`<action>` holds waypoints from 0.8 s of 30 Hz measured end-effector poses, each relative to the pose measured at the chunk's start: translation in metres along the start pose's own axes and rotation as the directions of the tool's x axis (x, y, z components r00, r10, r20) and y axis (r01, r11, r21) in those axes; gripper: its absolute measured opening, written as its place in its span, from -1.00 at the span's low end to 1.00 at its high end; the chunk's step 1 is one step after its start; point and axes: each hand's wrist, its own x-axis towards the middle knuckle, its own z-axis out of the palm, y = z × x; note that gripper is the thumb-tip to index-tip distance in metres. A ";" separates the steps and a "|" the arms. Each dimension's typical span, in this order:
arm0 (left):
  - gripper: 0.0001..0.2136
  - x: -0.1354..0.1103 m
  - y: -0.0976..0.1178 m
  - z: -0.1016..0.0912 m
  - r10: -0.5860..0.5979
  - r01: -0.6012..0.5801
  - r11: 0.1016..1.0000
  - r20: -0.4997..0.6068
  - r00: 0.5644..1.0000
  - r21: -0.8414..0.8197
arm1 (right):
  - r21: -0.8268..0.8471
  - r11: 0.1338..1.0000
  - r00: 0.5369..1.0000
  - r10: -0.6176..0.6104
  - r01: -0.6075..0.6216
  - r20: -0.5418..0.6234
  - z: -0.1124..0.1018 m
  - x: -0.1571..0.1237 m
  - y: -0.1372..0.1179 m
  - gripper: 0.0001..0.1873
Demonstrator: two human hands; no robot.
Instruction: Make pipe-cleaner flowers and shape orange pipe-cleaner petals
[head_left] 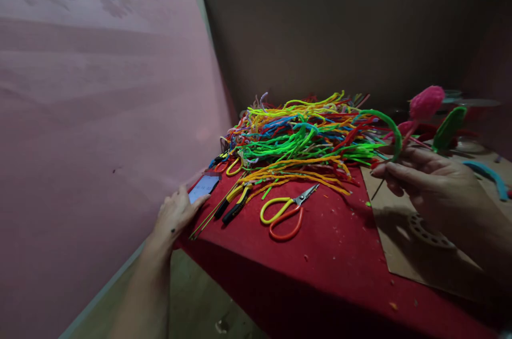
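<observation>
My left hand [175, 214] rests at the table's left corner, its fingers reaching onto a lit phone [204, 187]. My right hand [424, 179] is closed on the thin stem of a pipe-cleaner flower [426, 103] with a pink fuzzy head, a curved green pipe cleaner [390, 128] and a green leaf [448, 128]. A big heap of coloured pipe cleaners [304, 139] lies between the hands on the red table [332, 253].
Yellow-and-orange scissors [286, 211] lie in front of the heap. Black-and-yellow pliers [236, 203] and thin rods sit beside the phone. A cardboard sheet [400, 243] lies under my right hand. A pink wall [100, 115] stands close on the left.
</observation>
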 end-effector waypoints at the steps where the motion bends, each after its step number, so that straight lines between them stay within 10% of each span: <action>1: -0.32 0.001 -0.001 0.000 -0.011 0.011 1.000 0.021 1.000 0.010 | -0.004 1.000 1.000 -0.002 0.002 0.003 0.000 0.000 0.000 -0.87; 24: -0.35 0.015 0.018 -0.003 0.025 -0.033 0.996 0.103 0.994 0.078 | 0.044 0.998 0.998 0.055 -0.055 0.010 0.003 -0.001 0.001 -0.84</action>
